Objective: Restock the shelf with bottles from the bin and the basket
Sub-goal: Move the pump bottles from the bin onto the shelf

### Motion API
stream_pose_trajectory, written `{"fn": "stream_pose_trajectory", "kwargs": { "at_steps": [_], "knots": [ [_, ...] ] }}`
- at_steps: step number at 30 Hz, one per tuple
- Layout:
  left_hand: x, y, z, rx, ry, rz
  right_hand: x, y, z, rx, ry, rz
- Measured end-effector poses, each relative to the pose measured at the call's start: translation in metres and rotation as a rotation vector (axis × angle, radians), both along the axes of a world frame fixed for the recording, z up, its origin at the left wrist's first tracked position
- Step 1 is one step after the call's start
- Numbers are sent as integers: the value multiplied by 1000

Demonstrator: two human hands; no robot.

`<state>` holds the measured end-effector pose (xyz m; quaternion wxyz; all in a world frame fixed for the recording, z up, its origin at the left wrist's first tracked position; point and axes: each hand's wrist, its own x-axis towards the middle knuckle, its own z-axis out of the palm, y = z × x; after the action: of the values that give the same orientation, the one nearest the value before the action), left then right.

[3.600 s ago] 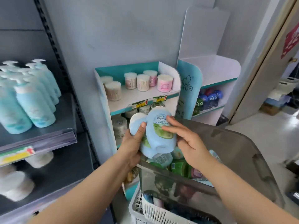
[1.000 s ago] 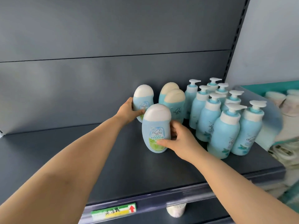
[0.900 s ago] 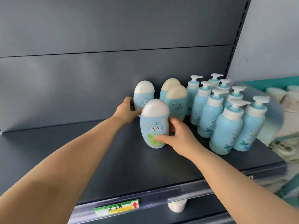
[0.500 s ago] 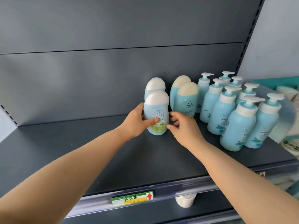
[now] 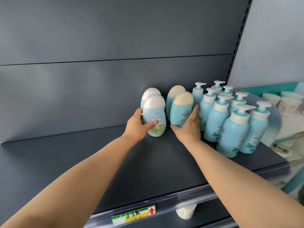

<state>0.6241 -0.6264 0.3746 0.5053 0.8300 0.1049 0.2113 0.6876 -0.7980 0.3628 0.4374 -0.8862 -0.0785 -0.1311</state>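
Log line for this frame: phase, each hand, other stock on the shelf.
phase: arranging | left hand: grips white-capped bottle, upright on shelf | right hand: grips beige-capped bottle | pump bottles: standing at right

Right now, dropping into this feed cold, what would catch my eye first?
Two hands meet mid-shelf: the left hand grips the front white-capped bottle, and beside it the right hand holds the front cream-capped teal bottle. Right of them stands a tight cluster of pump bottles on the dark shelf. A green-and-yellow price tag sits on its front rail.
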Motion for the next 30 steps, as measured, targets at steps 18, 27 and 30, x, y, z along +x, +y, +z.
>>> {"fn": "stream_pose_trajectory", "kwargs": {
  "at_steps": [18,27,30],
  "knots": [
    [-2,-4,1,-32,69,-29,-8,-5,4,49,100,47],
    [-54,-58,30,597,-150,164,-68,-50,26,-431,-130,194],
    [-75,-94,38,753,-235,137,-95,-80,37,-486,-211,244]
  ]
}}
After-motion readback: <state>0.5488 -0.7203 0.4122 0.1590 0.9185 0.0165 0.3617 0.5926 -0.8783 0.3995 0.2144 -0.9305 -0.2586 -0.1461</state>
